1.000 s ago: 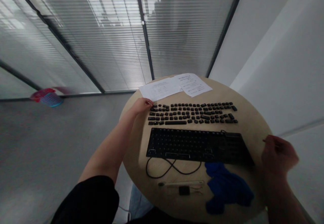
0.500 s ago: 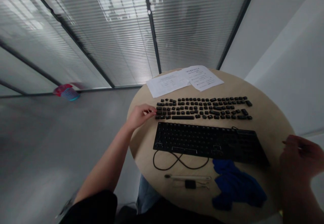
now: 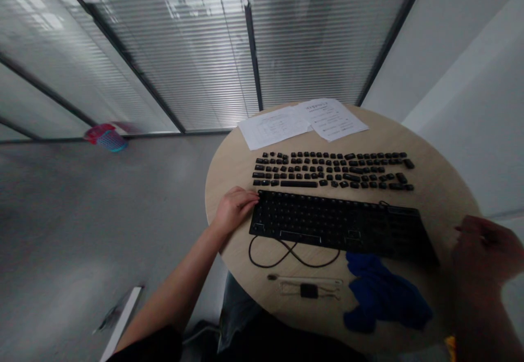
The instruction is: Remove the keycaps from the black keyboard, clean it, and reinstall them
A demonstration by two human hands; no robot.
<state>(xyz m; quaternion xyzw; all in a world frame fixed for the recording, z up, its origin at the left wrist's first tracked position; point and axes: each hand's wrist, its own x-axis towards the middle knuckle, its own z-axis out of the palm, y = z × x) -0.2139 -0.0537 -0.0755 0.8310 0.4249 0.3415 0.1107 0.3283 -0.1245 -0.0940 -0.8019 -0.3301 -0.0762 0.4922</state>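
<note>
Head view: nearest the wearer, a crumpled blue cloth [image 3: 382, 296] lies on the round bench [image 3: 444, 187], with a toothbrush [image 3: 307, 280] and a black-handled wire keycap puller [image 3: 309, 291] to its left, lying roughly parallel. Just past them a thin black cable [image 3: 291, 249] crosses itself in loops along the near edge of a black keyboard [image 3: 344, 223], whose key positions look bare of caps.

The keyboard lies flat, its long axis running left to right, with the right end slanting slightly toward the wearer. The left hand [image 3: 235, 207] is the nearer one: its fingertips meet the far left corner, so the whole board stretches away to its right. Its thumb and fingers are drawn together there; I cannot tell whether a keycap sits between them. The right hand [image 3: 487, 250] hangs near the keyboard's right end, apart from it, fingers curled in shadow; whether they grip anything is too dark to tell.

Beyond the keyboard, loose black keycaps [image 3: 355, 170] lie in rows, the long spacebar [image 3: 298, 184] in the nearest row. Farther off are two overlapping printed sheets [image 3: 278, 124], then a blue-and-red basket [image 3: 110, 141] on the floor and window blinds [image 3: 196, 56].
</note>
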